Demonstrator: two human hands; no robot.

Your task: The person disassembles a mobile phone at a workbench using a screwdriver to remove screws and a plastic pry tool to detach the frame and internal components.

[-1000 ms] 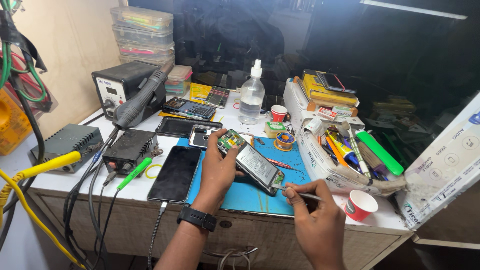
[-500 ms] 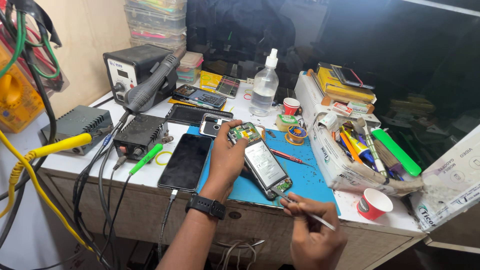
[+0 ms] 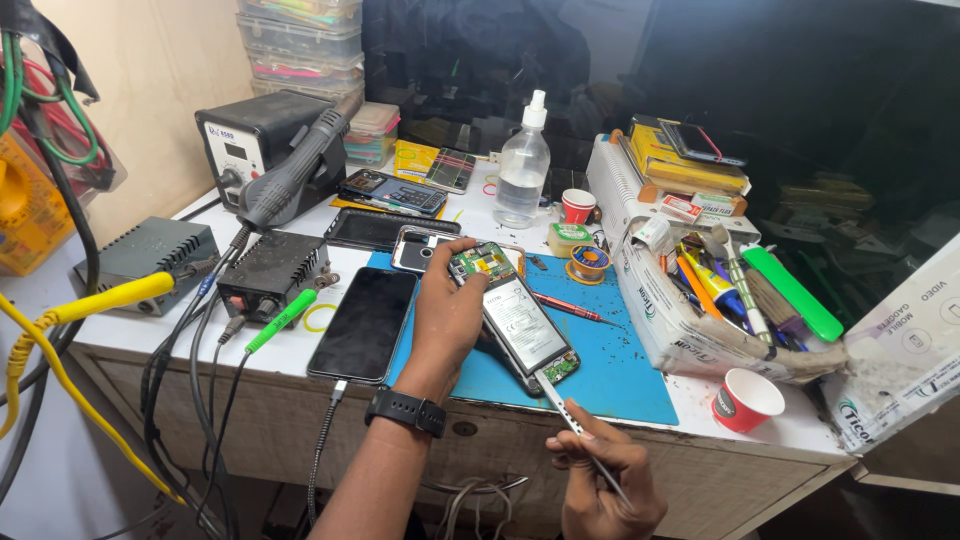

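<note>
My left hand [image 3: 447, 318] grips an opened phone [image 3: 515, 318] with its back cover off, battery and green circuit boards showing, tilted above the blue work mat [image 3: 610, 365]. A black watch is on that wrist. My right hand [image 3: 600, 482], near the bench's front edge, holds metal tweezers [image 3: 565, 410] whose tip touches the small board at the phone's lower end.
A black phone [image 3: 365, 322] on a cable lies left of the mat. A hot-air station [image 3: 262, 140], a power supply [image 3: 272, 272], a clear bottle [image 3: 522, 168], red paper cups [image 3: 744, 399] and a white box of tools [image 3: 700, 300] crowd the bench.
The view has shifted closer and lower. My right hand has brought the tweezers up from the mat's edge to the phone's lower end. My left hand keeps its hold on the phone.
</note>
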